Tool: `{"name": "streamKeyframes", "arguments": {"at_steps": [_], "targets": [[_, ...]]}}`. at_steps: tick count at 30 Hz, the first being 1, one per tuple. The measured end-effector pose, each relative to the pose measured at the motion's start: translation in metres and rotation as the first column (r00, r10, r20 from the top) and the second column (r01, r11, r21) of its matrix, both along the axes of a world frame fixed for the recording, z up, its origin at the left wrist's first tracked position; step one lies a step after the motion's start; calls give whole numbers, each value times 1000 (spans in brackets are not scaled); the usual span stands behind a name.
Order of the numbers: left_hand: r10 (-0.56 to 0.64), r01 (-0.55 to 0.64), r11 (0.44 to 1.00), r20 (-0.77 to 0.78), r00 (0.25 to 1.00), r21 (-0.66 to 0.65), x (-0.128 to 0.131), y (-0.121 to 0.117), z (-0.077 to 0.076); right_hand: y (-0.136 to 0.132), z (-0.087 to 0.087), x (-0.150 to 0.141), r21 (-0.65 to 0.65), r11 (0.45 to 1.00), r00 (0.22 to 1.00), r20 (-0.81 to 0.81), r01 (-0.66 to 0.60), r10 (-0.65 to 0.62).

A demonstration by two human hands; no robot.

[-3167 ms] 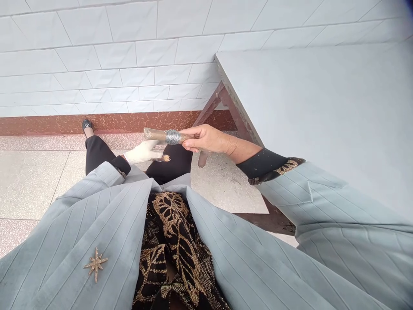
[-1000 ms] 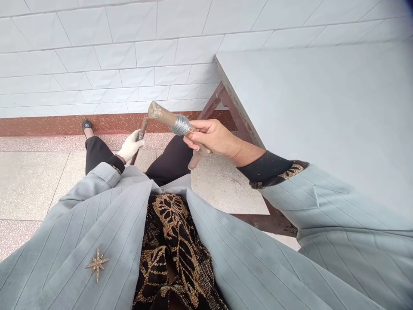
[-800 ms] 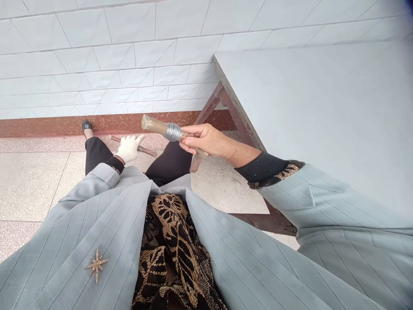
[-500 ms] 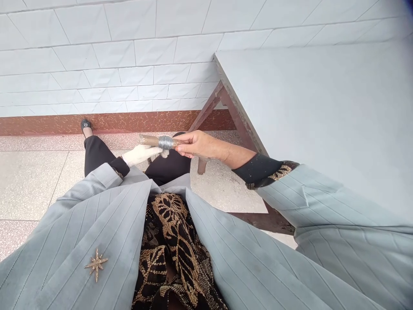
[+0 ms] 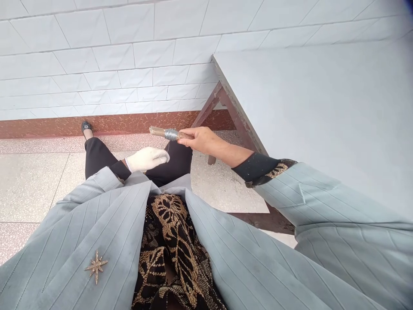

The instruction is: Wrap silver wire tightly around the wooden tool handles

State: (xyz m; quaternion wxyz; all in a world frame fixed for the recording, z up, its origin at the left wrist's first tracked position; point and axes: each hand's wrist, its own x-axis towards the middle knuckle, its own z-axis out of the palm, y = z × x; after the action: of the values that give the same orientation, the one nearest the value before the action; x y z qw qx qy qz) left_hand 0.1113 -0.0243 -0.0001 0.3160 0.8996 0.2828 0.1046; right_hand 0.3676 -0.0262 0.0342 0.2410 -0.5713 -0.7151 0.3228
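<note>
My right hand (image 5: pixel 200 140), bare, is closed around one end of a short wooden stick (image 5: pixel 157 131). Silver wire (image 5: pixel 171 134) is wound in a tight coil about the stick's middle, just beyond my fingertips. Below and left of the coil is my left hand (image 5: pixel 149 159) in a white knit glove, its fingers pinched together. A thin strand runs down from the coil to those gloved fingertips; the strand's end is hidden in them. The stick is held nearly level, its free end pointing left.
A grey-white tabletop (image 5: pixel 316 112) on reddish-brown wooden legs (image 5: pixel 208 105) stands to my right. Ahead is a white tiled wall (image 5: pixel 135 56) with a brown skirting band (image 5: pixel 129 120). My dark-trousered legs and one black shoe (image 5: pixel 86 125) show above the speckled floor (image 5: pixel 29 185).
My left hand has come off the stick and moved down, a strand now stretched between it and the coil. My right hand has shifted the stick slightly up and right.
</note>
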Motion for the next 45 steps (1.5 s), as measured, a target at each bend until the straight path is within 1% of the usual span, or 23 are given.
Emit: {"name": "streamKeyframes", "arguments": {"at_steps": [2, 4, 6, 7, 9, 10, 12, 13, 14, 16, 18, 20, 23, 26, 31, 35, 36, 38, 40, 42, 43, 44, 45], "targets": [[-14, 15, 999, -34, 999, 30, 0, -1, 5, -2, 6, -2, 50, 999, 979, 202, -14, 4], [-21, 26, 997, -73, 997, 67, 1, -2, 10, -6, 16, -7, 37, 999, 894, 449, -33, 13], [-13, 26, 993, -108, 994, 119, -1, -1, 14, -9, 24, -9, -50, 996, 778, 623, -74, 89], [-5, 21, 989, -111, 994, 144, -2, 1, 16, -10, 26, -9, -123, 987, 740, 653, -107, 162], [20, -11, 990, -68, 998, 143, -7, 7, 17, -10, 30, -6, -311, 925, 727, 581, -217, 366], [42, -40, 994, -16, 999, 100, -10, 11, 16, -10, 31, -4, -412, 864, 735, 483, -289, 477], [111, -103, 992, 123, 986, -70, -16, 19, 9, -11, 32, 0, -549, 714, 743, 230, -434, 629], [160, -125, 976, 196, 967, -180, -18, 23, 3, -12, 33, 0, -559, 669, 754, 113, -490, 647], [205, -128, 950, 260, 943, -286, -20, 26, -3, -14, 34, 0, -533, 666, 779, 19, -522, 626], [287, -130, 903, 350, 892, -409, -20, 28, -15, -16, 35, -3, -405, 763, 855, -112, -504, 506], [345, -165, 891, 394, 852, -424, -18, 26, -25, -16, 34, -6, -285, 876, 920, -172, -390, 353], [348, -195, 898, 366, 863, -394, -14, 22, -28, -15, 31, -8, -240, 933, 958, -168, -270, 234], [216, -131, 937, 241, 946, -323, -11, 16, -25, -12, 24, -8, -249, 955, 984, -116, -162, 137], [87, -38, 955, 156, 984, -295, -12, 13, -18, -9, 19, -8, -229, 968, 994, -57, -104, 93], [-33, 41, 968, 37, 999, -249, -11, 6, -3, -7, 19, -8, -52, 999, 965, 262, 5, 9], [1, 1, 995, 18, 1000, -96, -10, 3, 12, -6, 23, -3, 40, 998, 832, 555, -40, 11], [25, -24, 999, 22, 999, -46, -10, 3, 16, -5, 23, -1, 6, 997, 795, 604, -80, 60], [57, -59, 998, 46, 997, 37, -12, 5, 20, -6, 24, 2, -161, 962, 756, 595, -220, 272], [64, -68, 997, 101, 993, 42, -13, 8, 19, -7, 25, 5, -355, 843, 735, 422, -405, 530], [104, -93, 993, 183, 978, -67, -14, 11, 13, -10, 26, 4, -439, 713, 723, 183, -547, 667], [148, -117, 982, 217, 965, -147, -13, 12, 9, -12, 27, 3, -418, 698, 743, 76, -581, 664], [197, -144, 964, 239, 951, -224, -13, 13, 4, -14, 28, 1, -366, 720, 779, -24, -590, 627], [247, -171, 941, 249, 936, -292, -13, 13, -1, -15, 28, -1, -293, 769, 819, -119, -569, 561]]}}
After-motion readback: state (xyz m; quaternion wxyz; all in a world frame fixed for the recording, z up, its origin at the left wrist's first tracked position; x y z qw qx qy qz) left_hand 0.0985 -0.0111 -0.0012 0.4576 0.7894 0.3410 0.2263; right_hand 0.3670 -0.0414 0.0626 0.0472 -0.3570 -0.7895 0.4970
